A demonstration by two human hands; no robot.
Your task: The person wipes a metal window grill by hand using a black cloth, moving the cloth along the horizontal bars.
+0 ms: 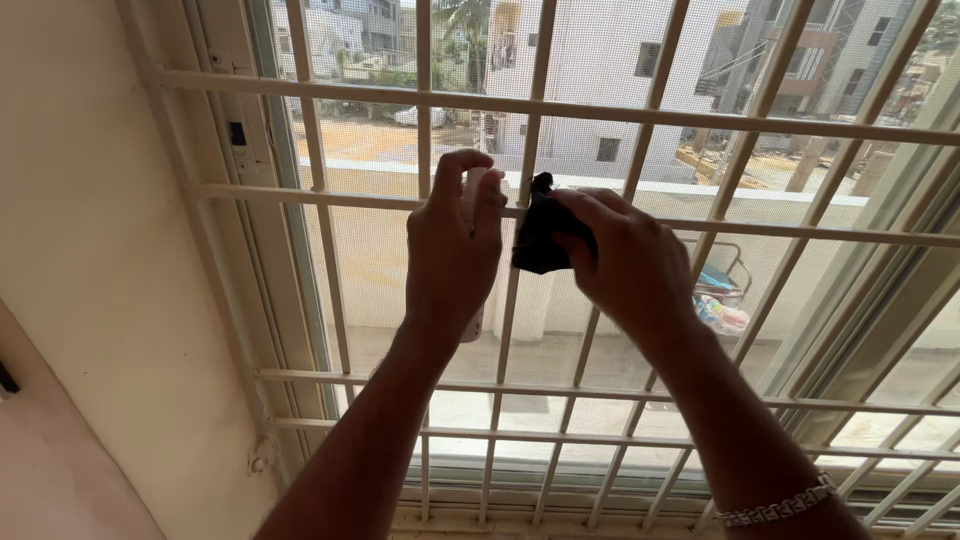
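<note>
At the window grille [640, 118], left hand [452, 255] grips a spray bottle [474, 322]; right hand [625, 262] fingers clamp a black cloth [538, 240].

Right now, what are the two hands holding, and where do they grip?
The right hand pinches a dark cloth at its right edge. The left hand wraps around a pale bottle, mostly hidden.

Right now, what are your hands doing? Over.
Left hand shut on pale bottle. Right hand shut on dark cloth. Window grille right behind.
</note>
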